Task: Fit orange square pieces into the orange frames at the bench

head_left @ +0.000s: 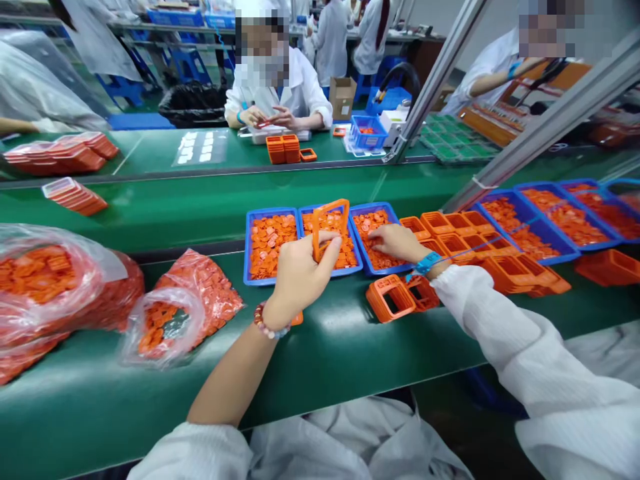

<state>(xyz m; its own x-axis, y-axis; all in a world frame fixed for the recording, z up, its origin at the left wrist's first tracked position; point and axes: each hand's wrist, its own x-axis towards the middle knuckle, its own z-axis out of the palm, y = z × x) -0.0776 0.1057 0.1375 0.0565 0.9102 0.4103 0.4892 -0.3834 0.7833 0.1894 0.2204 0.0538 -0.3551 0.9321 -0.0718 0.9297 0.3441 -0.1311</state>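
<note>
The left hand [303, 268] pinches an orange rectangular plastic frame [316, 232] upright, while the half-curled right hand [397, 243], its hold unclear, seemingly picks among small orange plastic pieces [371, 221] beneath it, next needing a fine pinch.

I'm seeing a bare lane of smooth green counter [340, 363] running along the near edge, opening deeper between the clear plastic bag of orange pieces [215, 297] and the orange rectangular frames [389, 313], but the left forearm [235, 387] is hanging over it. The left hand [303, 270] is blocking the middle of three shallow blue plastic trays [358, 250], the right hand [397, 241] is obstructing another, and a grey metal post [545, 130] is slanting up behind the frames.
</note>
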